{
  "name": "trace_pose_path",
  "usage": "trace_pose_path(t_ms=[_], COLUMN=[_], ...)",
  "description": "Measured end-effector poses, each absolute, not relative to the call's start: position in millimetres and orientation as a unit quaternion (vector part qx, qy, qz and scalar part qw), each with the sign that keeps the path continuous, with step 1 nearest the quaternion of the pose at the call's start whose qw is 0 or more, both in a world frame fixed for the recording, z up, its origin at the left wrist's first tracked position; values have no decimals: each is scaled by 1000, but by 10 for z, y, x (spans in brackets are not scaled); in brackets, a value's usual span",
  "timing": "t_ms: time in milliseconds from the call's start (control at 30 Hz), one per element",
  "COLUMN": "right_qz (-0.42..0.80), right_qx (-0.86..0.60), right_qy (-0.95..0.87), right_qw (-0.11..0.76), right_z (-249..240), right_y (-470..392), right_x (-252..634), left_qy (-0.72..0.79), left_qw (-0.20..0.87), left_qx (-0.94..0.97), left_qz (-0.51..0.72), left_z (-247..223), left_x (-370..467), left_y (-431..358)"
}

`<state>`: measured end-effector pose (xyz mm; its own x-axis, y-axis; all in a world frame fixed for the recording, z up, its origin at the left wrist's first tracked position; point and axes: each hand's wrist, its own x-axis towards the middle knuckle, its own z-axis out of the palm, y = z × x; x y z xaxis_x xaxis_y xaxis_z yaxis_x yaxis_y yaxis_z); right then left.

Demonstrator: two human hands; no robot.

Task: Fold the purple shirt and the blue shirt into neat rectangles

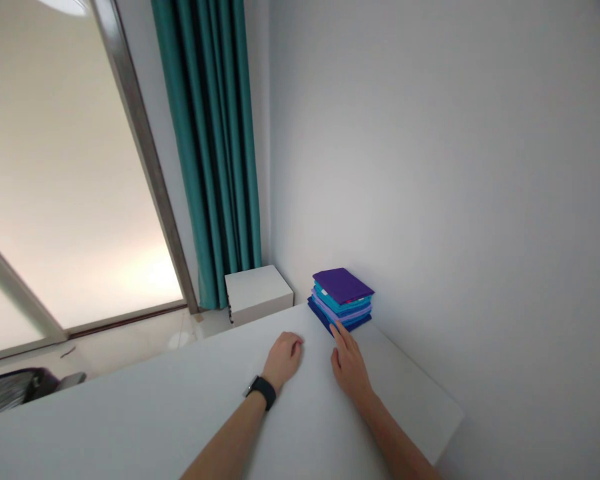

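Note:
A stack of folded cloths [343,300] in purple, blue, teal and lilac lies at the far corner of the white table [180,400], close to the wall. My right hand [349,360] is at the near side of the stack, its fingers extended and the fingertips at the lowest layers; whether they touch cannot be made out. To the left, my left hand [283,358] rests on the tabletop with its fingers curled, a dark watch on the wrist. Whether anything is inside its curled fingers is hidden.
Beyond the table's far edge stands a white box-like cabinet [260,293] beside a green curtain [220,147]. A plain wall [430,167] runs along the right. A dark chair [15,390] is at the lower left, near a large frosted panel [70,173].

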<state>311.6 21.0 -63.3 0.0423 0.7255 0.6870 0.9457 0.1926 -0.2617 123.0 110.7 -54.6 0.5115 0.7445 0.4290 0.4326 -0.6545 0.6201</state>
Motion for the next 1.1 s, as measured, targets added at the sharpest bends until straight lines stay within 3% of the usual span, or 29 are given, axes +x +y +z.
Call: trace_pose_path(t_ms=[400, 1100], right_qz=[-96, -99], right_qx=[-644, -624], right_qy=[-721, -727], right_qw=[238, 268], right_z=[-611, -693], right_y=[129, 164], right_x=[2638, 2573], left_qy=[417, 423], left_qw=[233, 277], left_qx=[787, 778], left_qz=[390, 373], left_z=[-625, -559], left_x=[892, 759], left_y=[957, 948])
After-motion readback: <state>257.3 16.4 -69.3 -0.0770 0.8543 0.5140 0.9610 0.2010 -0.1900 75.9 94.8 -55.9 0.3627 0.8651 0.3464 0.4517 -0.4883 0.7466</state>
